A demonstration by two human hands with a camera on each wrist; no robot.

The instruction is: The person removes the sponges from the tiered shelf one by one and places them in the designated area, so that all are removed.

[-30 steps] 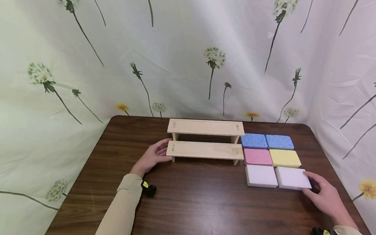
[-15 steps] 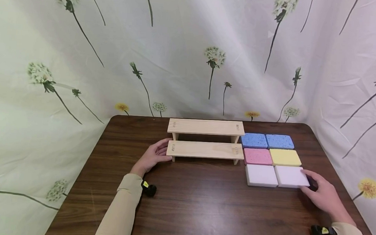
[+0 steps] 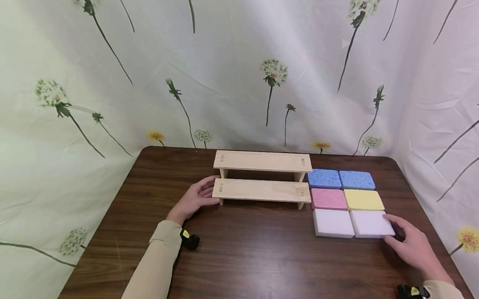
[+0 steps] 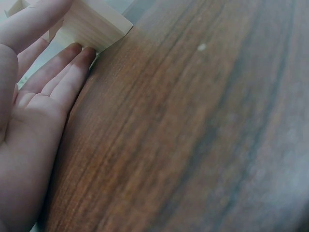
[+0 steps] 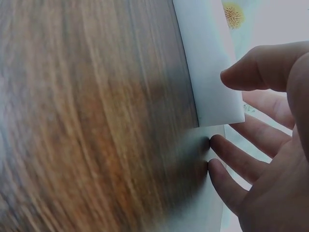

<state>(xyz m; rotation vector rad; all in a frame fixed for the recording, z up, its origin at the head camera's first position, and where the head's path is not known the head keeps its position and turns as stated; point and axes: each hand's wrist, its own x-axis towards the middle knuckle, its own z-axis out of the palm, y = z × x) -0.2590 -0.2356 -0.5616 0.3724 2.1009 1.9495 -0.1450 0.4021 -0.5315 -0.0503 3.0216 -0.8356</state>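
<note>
In the head view, my left hand (image 3: 193,200) rests at the left end of a two-step wooden stand (image 3: 261,190), its thumb by the front leg. The left wrist view shows its fairly straight fingers (image 4: 72,82) right at the pale wood. My right hand (image 3: 414,246) holds the right end of a white sponge (image 3: 371,224), thumb at the front edge and index finger at the far corner. A second white sponge (image 3: 333,223) lies beside it on the left. Behind them are a pink sponge (image 3: 329,199) and a yellow sponge (image 3: 363,200).
Two blue sponges (image 3: 323,178) form the back row, close to the stand's right end. Everything stands on a dark wood-grain table (image 3: 257,260). A white cloth with dandelion prints (image 3: 227,75) hangs behind the table and along its sides.
The right hand has slid its white sponge slightly left and back, up against the other white sponge. Over the last half second it barely moves. The left hand and the stand stay put.
</note>
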